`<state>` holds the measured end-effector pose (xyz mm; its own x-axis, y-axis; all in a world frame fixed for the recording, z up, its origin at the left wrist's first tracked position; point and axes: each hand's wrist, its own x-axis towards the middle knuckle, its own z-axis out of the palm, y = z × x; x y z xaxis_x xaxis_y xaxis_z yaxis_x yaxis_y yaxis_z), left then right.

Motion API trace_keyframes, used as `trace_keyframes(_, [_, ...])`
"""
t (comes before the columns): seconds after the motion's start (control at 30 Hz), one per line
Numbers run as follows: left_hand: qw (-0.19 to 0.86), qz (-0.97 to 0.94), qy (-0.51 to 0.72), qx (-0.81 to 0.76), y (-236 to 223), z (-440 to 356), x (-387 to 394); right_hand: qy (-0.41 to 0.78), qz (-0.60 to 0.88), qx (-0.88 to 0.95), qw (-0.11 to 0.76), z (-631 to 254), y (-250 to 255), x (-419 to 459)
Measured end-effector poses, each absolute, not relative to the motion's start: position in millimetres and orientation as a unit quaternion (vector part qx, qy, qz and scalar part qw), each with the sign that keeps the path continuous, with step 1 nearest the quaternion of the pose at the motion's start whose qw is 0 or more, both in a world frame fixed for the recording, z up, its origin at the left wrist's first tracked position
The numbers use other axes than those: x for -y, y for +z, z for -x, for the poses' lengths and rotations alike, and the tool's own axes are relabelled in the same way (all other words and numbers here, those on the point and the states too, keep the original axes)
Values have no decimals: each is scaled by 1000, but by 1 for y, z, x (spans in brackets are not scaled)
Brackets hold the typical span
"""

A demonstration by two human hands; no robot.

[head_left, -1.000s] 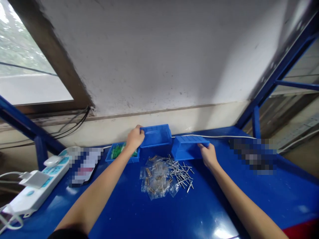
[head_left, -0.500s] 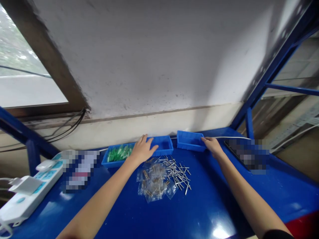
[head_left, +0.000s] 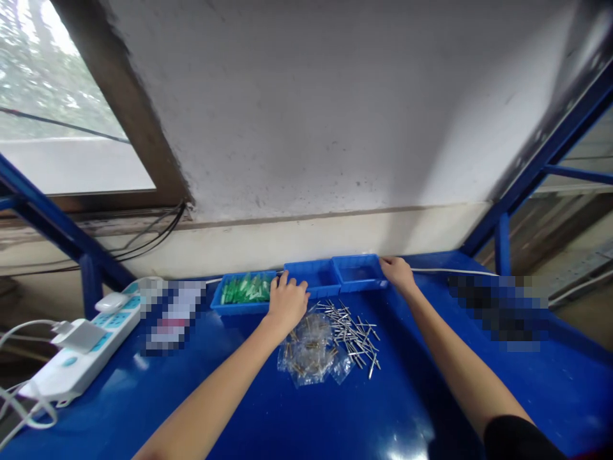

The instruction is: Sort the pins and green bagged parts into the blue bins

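The left hand (head_left: 288,299) lies palm down with its fingers loosely spread, over the near edges where the left tray (head_left: 242,309) and the middle tray (head_left: 318,279) come together. Whether it presses on either rim, I cannot tell. The right hand (head_left: 398,275) has its fingers drawn in narrow at the outer end of the right tray (head_left: 359,273), touching it; whether they pinch the rim or only push on it, the view does not show.

All three trays are blue and stand in a row on the blue worktop (head_left: 287,415). The middle and right ones touch, between the two hands. The left one, just beside the left hand on its outer side, holds green pieces (head_left: 246,287).

Nearer the person than the left hand's fingertips, and just inward of that hand, lie clear bags (head_left: 311,358) with brass-coloured bits in them. Loose metal pins (head_left: 354,338) are scattered beside the bags, between the hands. Well out past the left hand lies a white power strip (head_left: 71,377). A white cable (head_left: 450,271) runs outward behind the right hand.
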<state>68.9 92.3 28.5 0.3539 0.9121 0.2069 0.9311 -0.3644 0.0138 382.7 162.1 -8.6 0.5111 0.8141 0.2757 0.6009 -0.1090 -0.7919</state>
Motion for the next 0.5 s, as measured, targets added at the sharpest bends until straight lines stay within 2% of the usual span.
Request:
trace_keyframes(0.27, [23,836,-83,542,29,-66,-95,63,790,487,368,-381,-8,-152])
trace_keyframes(0.4, [-3,860,-95,502,47,-64,-93,58,783,505,359,-369,-9,-158])
trace_keyframes(0.5, [-21,869,-150,471,68,-27,-95,41,770,515,374,-368,-5,-154])
